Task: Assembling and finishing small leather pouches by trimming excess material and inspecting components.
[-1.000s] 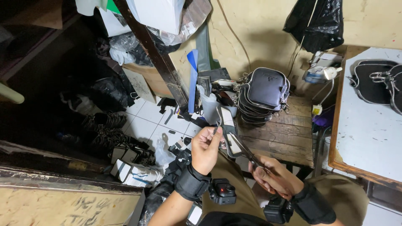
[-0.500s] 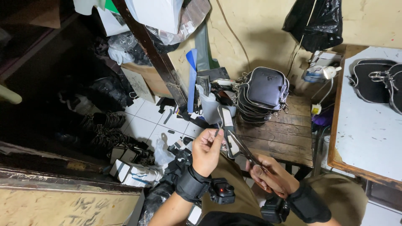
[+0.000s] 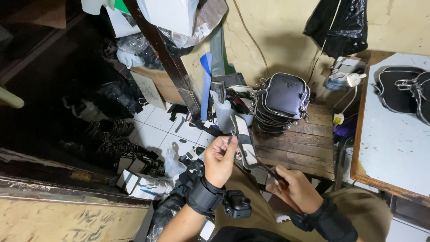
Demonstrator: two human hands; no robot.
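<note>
Currently, from the head view, I see my left hand [image 3: 219,160] pinching a black zippered strip [image 3: 244,141] upright, just in front of the stack of finished black pouches [image 3: 281,101] on the wooden bench [image 3: 298,148]. My right hand [image 3: 296,190] is closed on a thin dark tool [image 3: 268,169] touching the strip's lower end. I judge this piece only partly worked.

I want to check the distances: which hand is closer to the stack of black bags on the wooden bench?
Left. The left hand is just left of the stack of black bags, below it; the right hand is lower, toward the person.
</note>
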